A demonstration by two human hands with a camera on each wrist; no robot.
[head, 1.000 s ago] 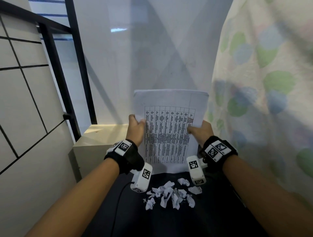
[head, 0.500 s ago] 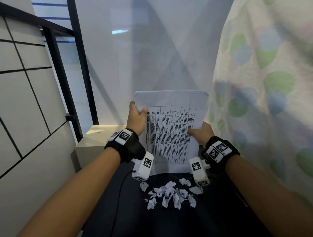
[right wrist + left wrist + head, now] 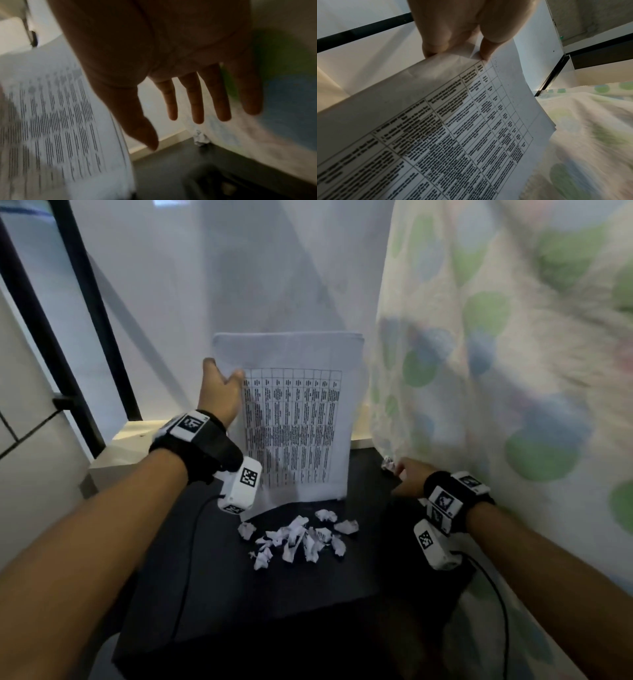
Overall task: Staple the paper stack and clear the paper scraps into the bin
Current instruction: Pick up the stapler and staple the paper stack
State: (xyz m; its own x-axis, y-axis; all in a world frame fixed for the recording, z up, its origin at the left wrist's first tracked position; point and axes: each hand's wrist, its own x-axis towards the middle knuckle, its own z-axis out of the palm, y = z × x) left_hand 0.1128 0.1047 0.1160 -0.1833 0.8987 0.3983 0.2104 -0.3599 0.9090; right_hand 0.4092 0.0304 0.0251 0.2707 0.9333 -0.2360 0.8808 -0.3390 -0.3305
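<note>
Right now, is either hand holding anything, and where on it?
The left hand holds the paper stack by its upper left edge. The right hand is open and holds nothing.

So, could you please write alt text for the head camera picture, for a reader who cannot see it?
The left hand holds a printed paper stack upright on a dark table, while the open right hand reaches toward a crumpled scrap beside a spotted curtain. More paper scraps lie in front of the stack.
</note>
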